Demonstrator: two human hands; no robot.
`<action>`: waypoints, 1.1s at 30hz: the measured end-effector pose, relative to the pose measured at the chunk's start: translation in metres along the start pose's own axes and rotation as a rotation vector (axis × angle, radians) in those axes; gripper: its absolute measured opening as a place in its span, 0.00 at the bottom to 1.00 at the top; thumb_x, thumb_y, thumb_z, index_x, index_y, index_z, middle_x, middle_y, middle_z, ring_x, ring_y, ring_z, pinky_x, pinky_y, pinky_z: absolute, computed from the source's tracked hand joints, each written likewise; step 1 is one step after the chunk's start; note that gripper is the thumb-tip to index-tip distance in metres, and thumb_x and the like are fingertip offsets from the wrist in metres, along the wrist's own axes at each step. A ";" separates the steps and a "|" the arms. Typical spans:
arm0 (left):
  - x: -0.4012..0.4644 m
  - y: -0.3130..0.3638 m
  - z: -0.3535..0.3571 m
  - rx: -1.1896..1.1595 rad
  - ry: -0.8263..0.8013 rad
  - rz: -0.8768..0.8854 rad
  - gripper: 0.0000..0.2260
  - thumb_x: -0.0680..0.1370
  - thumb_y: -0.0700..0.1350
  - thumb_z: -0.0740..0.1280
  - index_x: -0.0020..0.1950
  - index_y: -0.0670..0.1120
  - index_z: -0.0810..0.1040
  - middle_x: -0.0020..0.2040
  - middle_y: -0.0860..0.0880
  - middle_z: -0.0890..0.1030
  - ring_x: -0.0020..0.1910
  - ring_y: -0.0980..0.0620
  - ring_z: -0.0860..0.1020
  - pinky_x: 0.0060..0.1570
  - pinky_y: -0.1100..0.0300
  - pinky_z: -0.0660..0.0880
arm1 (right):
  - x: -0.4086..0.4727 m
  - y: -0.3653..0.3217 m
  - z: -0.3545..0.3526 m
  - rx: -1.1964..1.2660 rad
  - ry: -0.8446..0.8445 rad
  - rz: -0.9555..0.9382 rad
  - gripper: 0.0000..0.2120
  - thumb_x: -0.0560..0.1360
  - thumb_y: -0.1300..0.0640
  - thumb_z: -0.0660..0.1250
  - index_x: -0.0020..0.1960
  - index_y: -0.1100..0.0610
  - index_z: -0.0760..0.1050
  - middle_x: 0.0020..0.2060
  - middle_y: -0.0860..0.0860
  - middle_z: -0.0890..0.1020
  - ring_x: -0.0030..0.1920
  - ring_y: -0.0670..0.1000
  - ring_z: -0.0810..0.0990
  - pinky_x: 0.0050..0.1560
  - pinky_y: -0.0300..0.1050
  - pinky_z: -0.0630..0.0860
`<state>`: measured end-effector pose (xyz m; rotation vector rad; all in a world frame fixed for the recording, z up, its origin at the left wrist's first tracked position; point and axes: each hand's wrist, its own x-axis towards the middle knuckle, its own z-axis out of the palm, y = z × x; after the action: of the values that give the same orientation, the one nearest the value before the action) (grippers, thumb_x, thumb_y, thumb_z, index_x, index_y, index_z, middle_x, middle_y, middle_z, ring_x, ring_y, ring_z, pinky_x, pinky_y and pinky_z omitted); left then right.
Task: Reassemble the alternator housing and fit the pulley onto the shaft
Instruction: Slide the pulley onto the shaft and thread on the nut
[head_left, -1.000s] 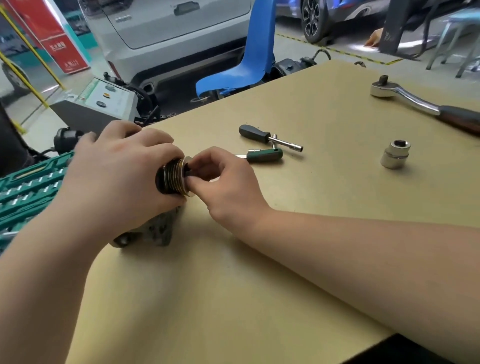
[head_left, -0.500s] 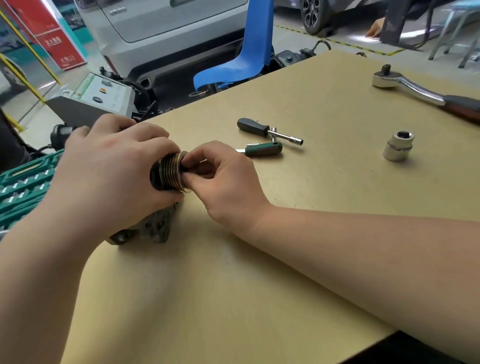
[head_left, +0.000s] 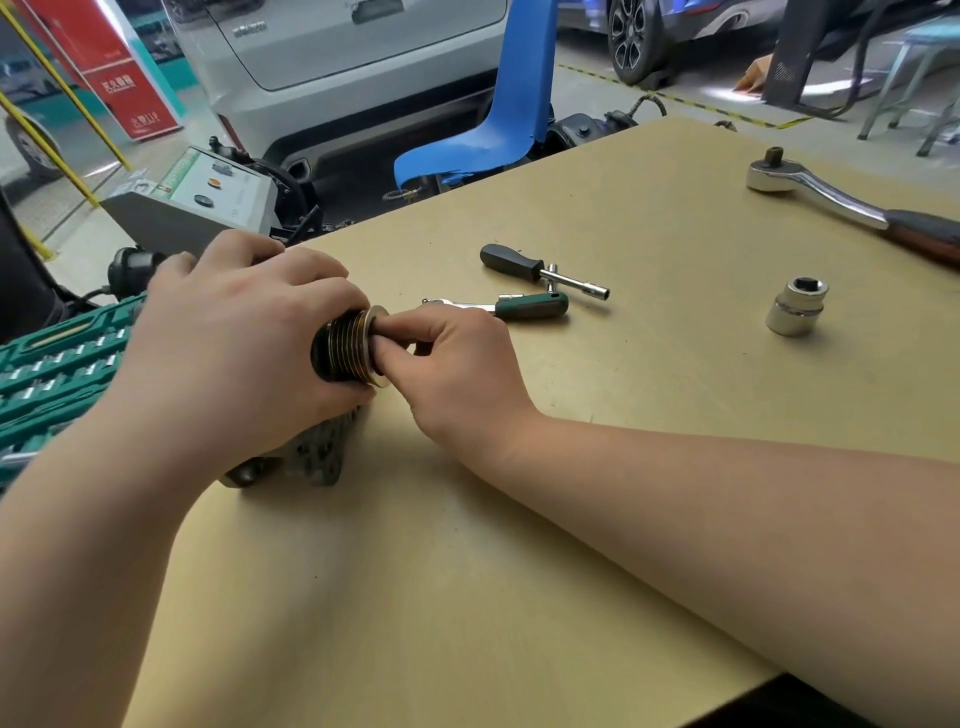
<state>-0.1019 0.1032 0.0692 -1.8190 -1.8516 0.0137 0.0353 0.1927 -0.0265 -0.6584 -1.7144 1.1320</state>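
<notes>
Left hand (head_left: 234, 353) wraps over alternator (head_left: 311, 452), gripping near pulley (head_left: 345, 345). Right hand (head_left: 452, 364) pinches at pulley's outer face; the pinched part is hidden.

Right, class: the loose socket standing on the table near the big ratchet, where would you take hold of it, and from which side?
Probably from above, thumb and fingers pinching opposite sides of the socket on its narrower upper collar. It stands upright with its open end up, and the table around it is bare, so nothing blocks a top approach. Its smooth round wall may slip; the step below the collar gives some purchase.
</notes>
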 end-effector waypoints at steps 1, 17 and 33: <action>0.000 0.000 0.000 0.000 0.000 0.002 0.26 0.67 0.66 0.80 0.62 0.57 0.85 0.63 0.53 0.84 0.65 0.34 0.76 0.54 0.34 0.77 | -0.001 0.000 0.001 -0.013 -0.012 -0.017 0.06 0.79 0.58 0.74 0.52 0.53 0.90 0.34 0.43 0.81 0.36 0.45 0.73 0.41 0.43 0.69; 0.000 0.001 -0.003 -0.001 -0.011 -0.003 0.25 0.71 0.67 0.75 0.65 0.59 0.84 0.65 0.54 0.83 0.68 0.36 0.74 0.57 0.34 0.77 | 0.008 -0.002 -0.011 -0.055 -0.149 0.049 0.08 0.78 0.57 0.75 0.56 0.54 0.89 0.37 0.37 0.82 0.39 0.36 0.79 0.44 0.35 0.72; -0.001 0.001 0.001 0.003 0.022 0.006 0.25 0.69 0.67 0.77 0.62 0.58 0.85 0.62 0.53 0.84 0.65 0.35 0.76 0.53 0.35 0.76 | 0.011 -0.014 -0.014 0.051 -0.197 0.349 0.08 0.77 0.50 0.77 0.44 0.54 0.90 0.32 0.50 0.83 0.33 0.45 0.73 0.34 0.39 0.69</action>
<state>-0.1015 0.1030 0.0673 -1.8153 -1.8306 -0.0014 0.0443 0.2009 -0.0082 -0.8610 -1.7710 1.5212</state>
